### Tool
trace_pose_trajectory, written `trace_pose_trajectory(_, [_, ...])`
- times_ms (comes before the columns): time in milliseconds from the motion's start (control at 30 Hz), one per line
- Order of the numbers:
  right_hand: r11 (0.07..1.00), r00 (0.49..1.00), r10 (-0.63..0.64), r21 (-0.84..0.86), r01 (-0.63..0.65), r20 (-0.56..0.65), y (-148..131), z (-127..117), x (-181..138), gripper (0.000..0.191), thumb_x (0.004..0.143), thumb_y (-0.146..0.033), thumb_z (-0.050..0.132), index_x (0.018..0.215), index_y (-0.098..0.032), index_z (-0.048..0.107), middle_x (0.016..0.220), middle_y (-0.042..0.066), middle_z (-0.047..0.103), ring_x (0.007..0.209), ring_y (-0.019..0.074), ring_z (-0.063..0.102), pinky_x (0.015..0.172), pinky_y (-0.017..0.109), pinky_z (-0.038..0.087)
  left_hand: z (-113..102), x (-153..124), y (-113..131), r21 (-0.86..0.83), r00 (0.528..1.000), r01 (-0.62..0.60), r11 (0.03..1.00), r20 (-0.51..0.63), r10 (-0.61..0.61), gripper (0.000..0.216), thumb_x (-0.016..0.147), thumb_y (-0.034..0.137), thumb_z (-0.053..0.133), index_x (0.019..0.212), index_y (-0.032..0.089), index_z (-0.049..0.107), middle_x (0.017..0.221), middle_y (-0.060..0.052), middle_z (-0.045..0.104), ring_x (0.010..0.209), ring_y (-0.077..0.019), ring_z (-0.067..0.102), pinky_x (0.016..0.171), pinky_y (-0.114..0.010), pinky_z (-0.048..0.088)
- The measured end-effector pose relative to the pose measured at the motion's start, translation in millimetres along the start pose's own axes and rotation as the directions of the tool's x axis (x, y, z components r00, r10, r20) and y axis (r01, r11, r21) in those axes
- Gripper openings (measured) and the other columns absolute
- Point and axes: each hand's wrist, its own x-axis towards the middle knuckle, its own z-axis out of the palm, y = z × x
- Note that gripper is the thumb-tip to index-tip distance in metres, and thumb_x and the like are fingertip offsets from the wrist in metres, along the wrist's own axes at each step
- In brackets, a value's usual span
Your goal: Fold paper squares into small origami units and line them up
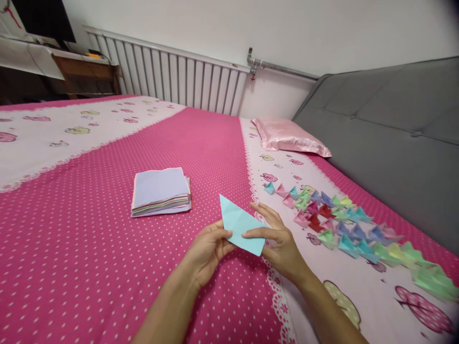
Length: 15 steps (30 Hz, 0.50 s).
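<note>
A light blue paper [239, 225], folded into a triangle, is held just above the pink dotted bedsheet [107, 248]. My left hand [208, 251] pinches its lower left edge. My right hand [279, 241] grips its right side, thumb on top and fingers spread behind. A stack of pastel paper squares [161, 192] lies on the bed to the left, beyond my hands. To the right, several folded paper pieces [340, 224] in many colours lie in rows on the pale part of the sheet.
A pink satin pillow [290, 137] lies at the head of the bed against a grey padded headboard [390, 143]. A white radiator [172, 76] runs along the far wall. A wooden desk [86, 74] stands at the far left.
</note>
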Motion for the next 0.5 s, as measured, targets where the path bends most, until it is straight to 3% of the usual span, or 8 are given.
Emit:
trace_pose_trajectory(267, [0.964,0.982,0.165,0.226,-0.141,-0.093,-9,6,1,0.008,0.072,-0.027,0.064,0.077,-0.026,0.07,0.11,0.005,0.06,0.104,0.023,0.052,0.09,0.039,0.039,1,-1,0,-0.007,1.0,0.009,1.0,0.025,-0.009,0.026,0.071,0.001,0.051,0.093,0.009,0.064,0.097,-0.01,0.065,0.078,-0.0138,0.062,0.072,-0.022,0.052])
trace_pose_trajectory(500, [0.859,0.888,0.425,0.388,-0.335,-0.175,-18,10,-2,0.015,0.072,-0.033,0.063,0.074,-0.018,0.062,0.069,0.0,0.062,0.065,0.0155,0.055,0.066,0.028,0.043,3,-3,0,0.004,0.995,0.032,0.999,0.089,-0.032,0.027,0.074,0.003,0.051,0.098,0.007,0.063,0.105,-0.013,0.062,0.087,-0.0163,0.061,0.073,-0.021,0.052])
